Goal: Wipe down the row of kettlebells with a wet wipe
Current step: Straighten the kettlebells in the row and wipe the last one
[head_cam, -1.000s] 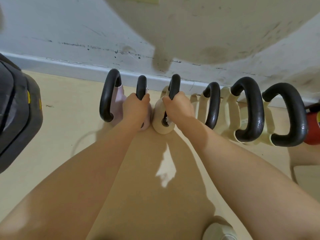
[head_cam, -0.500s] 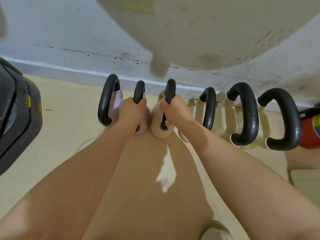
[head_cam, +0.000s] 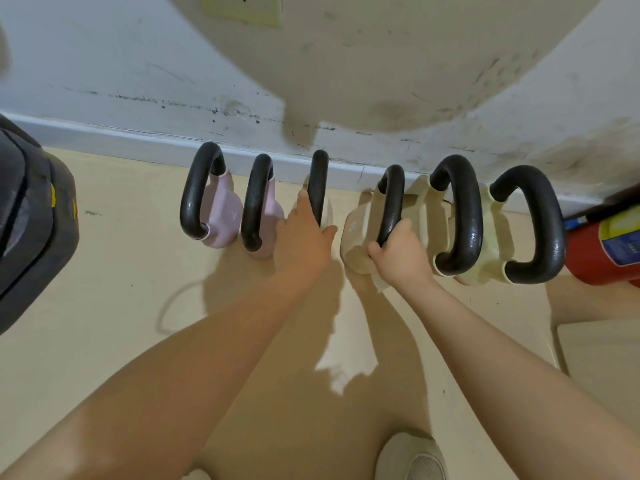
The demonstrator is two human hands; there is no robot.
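Six kettlebells with black handles stand in a row on the floor against the wall: two pink ones [head_cam: 221,216] at the left, then several cream ones up to the last [head_cam: 543,220]. My left hand [head_cam: 304,237] is wrapped around the lower handle of the third kettlebell [head_cam: 318,178] and hides most of its body. My right hand [head_cam: 398,251] is closed around the lower end of the handle of the fourth, cream kettlebell [head_cam: 356,233]. A pale edge of the wet wipe [head_cam: 379,284] shows under that hand.
A red fire extinguisher [head_cam: 602,251] lies right of the last kettlebell. A dark padded machine part [head_cam: 27,220] juts in at the left. A pale board [head_cam: 602,351] lies at the right, and my shoe [head_cam: 412,455] is at the bottom. The scuffed wall runs behind the row.
Both hands have shifted one kettlebell to the right: the left from the second handle to the third, the right from the third handle to the fourth.
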